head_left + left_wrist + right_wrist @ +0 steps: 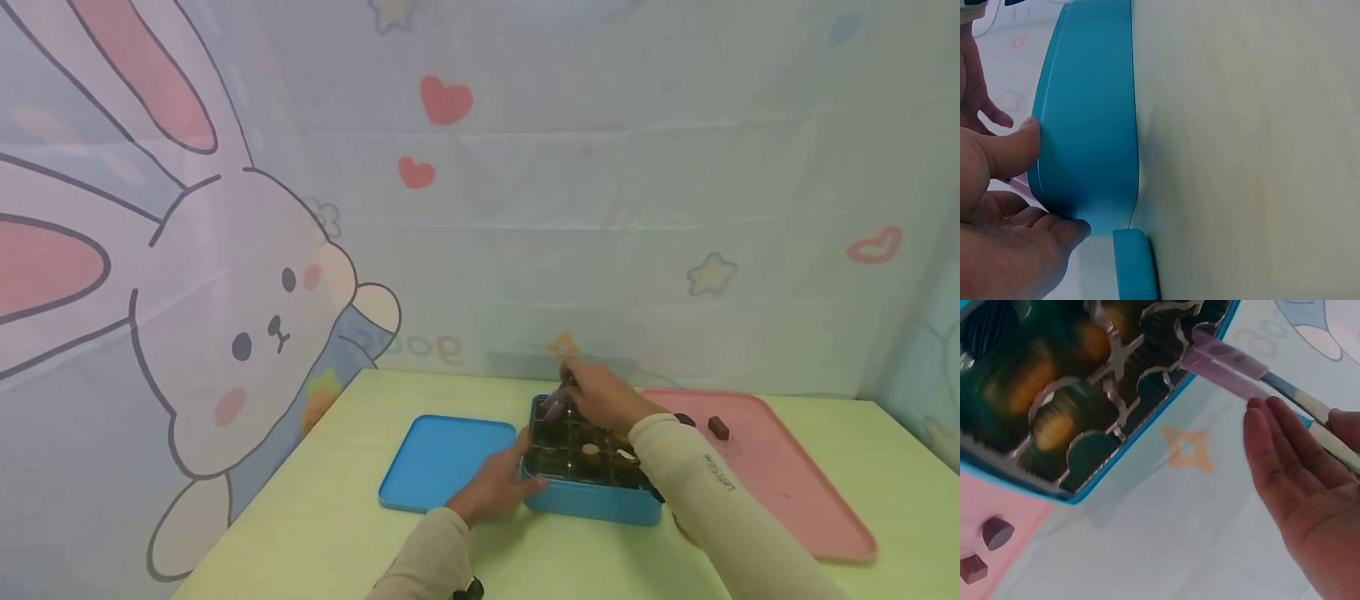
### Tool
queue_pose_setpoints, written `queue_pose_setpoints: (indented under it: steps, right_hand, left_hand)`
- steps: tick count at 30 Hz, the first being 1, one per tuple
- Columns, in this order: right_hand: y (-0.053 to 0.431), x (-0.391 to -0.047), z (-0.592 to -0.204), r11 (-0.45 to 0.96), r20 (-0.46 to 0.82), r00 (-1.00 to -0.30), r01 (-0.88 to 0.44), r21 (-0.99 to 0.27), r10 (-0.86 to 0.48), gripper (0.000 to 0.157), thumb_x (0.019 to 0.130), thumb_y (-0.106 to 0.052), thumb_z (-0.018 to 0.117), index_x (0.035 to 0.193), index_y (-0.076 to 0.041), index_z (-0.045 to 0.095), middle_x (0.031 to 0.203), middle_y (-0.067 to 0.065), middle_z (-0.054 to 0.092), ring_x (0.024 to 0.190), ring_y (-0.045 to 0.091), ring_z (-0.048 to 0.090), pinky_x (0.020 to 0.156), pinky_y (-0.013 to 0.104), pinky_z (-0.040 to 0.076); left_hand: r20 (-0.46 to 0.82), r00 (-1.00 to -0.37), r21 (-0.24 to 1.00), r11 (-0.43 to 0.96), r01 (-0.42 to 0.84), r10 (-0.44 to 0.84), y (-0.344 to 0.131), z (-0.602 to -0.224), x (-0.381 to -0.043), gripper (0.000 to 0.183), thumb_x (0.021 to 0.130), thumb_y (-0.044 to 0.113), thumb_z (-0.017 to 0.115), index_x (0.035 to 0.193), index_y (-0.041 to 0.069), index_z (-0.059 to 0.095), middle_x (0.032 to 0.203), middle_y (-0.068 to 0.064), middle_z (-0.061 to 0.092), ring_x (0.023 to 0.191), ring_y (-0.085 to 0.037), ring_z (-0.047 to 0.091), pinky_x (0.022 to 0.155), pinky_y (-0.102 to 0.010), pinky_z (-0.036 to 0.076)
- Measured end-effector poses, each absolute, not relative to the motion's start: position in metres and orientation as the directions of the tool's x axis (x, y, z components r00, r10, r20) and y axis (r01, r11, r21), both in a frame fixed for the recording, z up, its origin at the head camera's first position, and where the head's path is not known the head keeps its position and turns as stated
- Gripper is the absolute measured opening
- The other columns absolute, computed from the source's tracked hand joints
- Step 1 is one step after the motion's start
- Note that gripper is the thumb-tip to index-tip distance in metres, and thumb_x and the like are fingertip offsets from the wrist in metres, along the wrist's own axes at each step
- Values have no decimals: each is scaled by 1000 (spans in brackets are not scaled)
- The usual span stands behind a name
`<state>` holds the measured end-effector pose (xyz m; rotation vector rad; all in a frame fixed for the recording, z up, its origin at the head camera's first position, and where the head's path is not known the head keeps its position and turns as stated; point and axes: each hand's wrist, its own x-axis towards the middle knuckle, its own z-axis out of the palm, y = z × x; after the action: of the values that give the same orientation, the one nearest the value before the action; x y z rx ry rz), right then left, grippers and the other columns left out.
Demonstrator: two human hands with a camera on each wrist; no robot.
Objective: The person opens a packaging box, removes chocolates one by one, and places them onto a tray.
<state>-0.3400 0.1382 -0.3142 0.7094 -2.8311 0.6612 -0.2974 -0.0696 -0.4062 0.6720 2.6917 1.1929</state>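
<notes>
A blue box (pixel 592 503) with a dark insert (pixel 549 464) of several compartments stands on the table. My left hand (pixel 498 486) holds its near left corner; in the left wrist view the thumb (pixel 1017 150) presses the rim while the fingers lie along the side. My right hand (pixel 606 397) grips tongs with metal arms and pinkish-purple tips (pixel 1225 359), pinched between thumb and fingers. Those tips reach into a compartment at the box's far left; whether they hold anything, I cannot tell. A pale round piece (pixel 591 450) and a white-topped piece (pixel 626 455) sit in nearer compartments.
Left of the box lies a flat blue lid (pixel 447 463). To the right, partly behind my right sleeve, is a pink tray (pixel 797 493) bearing a brown block (pixel 718 428) and a dark rounded piece (pixel 684 419). A printed cloth (pixel 525 275) hangs behind the table.
</notes>
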Motion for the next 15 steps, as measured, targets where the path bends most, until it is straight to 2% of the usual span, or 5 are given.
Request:
queue_pose_setpoints:
  steps: [3,5,10,12,15]
  right_hand:
    - [145,-339,-310,749,279,-856,-516,-417,-435,20,104,-3,45,121,2,54,117,23,66,108,36,66,89,48,56]
    - [149,-339,-307,731,285,-859,-512,-451,-426,20,104,-4,45,122,2,53,115,24,67,100,32,68,84,45,57]
    - [156,-343,-305,739,247,-883,-469,-485,-398,17,104,-7,45,113,4,54,93,17,68,73,18,61,68,34,49]
    - [158,-345,-307,741,226,-891,-453,-495,-394,17,104,-7,44,111,5,54,88,17,67,71,17,59,67,32,47]
    - [160,-349,-309,735,192,-907,-418,-534,-376,19,105,-7,43,115,6,53,94,21,69,74,18,62,65,32,49]
  left_hand:
    - [63,-896,736,586,339,439,-70,-406,-298,84,98,26,67,162,7,16,164,-19,32,152,-40,31,120,-60,31]
    - [63,-897,742,581,335,438,-70,-406,-298,84,97,26,67,162,7,16,164,-18,31,152,-39,30,120,-60,31]
    - [62,-897,741,582,334,437,-70,-406,-298,84,97,25,68,161,6,17,164,-17,31,152,-38,30,121,-59,30]
    - [64,-896,738,583,339,440,-70,-406,-298,84,97,25,68,161,6,17,164,-17,31,152,-38,31,121,-59,31]
    - [73,-891,736,578,352,449,-71,-407,-299,84,97,24,68,161,5,17,164,-18,31,152,-38,31,121,-59,31]
